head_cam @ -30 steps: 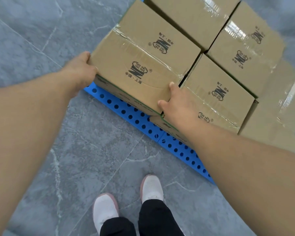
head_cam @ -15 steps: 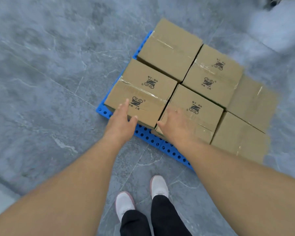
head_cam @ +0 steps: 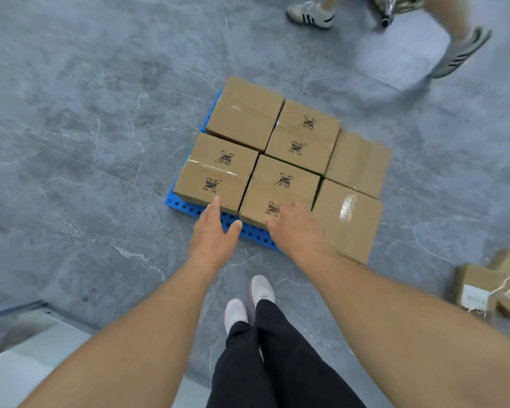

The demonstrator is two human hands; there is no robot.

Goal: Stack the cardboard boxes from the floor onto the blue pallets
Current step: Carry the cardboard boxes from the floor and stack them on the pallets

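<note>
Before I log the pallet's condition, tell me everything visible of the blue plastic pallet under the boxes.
The blue plastic pallet lies flat on the grey marble-look floor. Only its near and left edges show, perforated with rows of round holes. Six brown cardboard boxes, in two rows of three, cover the rest. The open left hand hovers over its near edge.

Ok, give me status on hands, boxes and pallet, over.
Left hand and right hand open, holding nothing. Six cardboard boxes packed on blue pallet. More boxes on floor at right. Another person's feet beyond the pallet.
</note>
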